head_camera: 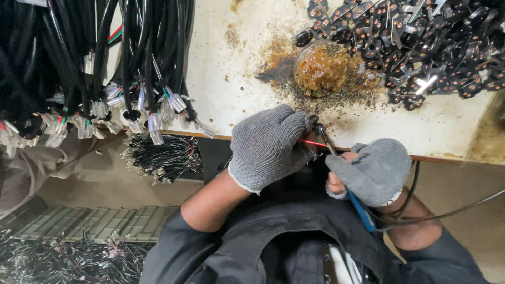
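My left hand, in a grey knit glove, is closed around a small black connector piece and a thin red wire at the table's front edge. My right hand, also gloved in grey, grips a soldering iron with a blue handle. The iron's metal tip points up to the piece at my left fingertips and touches or nearly touches it. A black cord runs from the iron off to the right.
A small round pot of brown paste sits on the stained white table, just beyond my hands. A heap of black connector parts fills the far right. Bundles of black cables with clear plugs hang at the left; more wire bundles lie lower.
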The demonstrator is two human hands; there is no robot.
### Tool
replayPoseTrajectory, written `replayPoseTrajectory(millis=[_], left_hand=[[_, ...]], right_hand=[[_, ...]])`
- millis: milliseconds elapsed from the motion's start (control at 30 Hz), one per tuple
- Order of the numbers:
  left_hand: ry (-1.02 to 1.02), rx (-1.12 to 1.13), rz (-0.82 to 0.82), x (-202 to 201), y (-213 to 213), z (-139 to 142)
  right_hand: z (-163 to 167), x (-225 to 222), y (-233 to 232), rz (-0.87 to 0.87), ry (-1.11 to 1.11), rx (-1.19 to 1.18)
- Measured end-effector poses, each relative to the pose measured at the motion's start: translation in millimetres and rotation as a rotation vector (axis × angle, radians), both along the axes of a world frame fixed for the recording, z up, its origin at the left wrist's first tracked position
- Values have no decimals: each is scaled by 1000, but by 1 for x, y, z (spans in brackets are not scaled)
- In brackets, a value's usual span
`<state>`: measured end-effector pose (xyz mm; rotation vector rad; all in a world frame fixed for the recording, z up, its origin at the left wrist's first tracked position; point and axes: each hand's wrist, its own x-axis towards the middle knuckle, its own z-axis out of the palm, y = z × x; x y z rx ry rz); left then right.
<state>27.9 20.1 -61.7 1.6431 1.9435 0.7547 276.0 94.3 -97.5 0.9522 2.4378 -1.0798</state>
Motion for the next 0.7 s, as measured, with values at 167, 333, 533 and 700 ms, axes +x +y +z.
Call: replayPoseTrajectory(millis=[167,333,533,700], left_hand=[[-28,-2,-16,-2,-2,1],[-38,10,-6,-1,0,0],[-62,2,-36,-4,0,-1],[-44,-1,-27,-4,0,0]], right_hand=[[14,-2,5,62,692,353],[14,-12,11,165,669,390],[13,-14,12,220,651,378],[14,-13,12,190,689,387]])
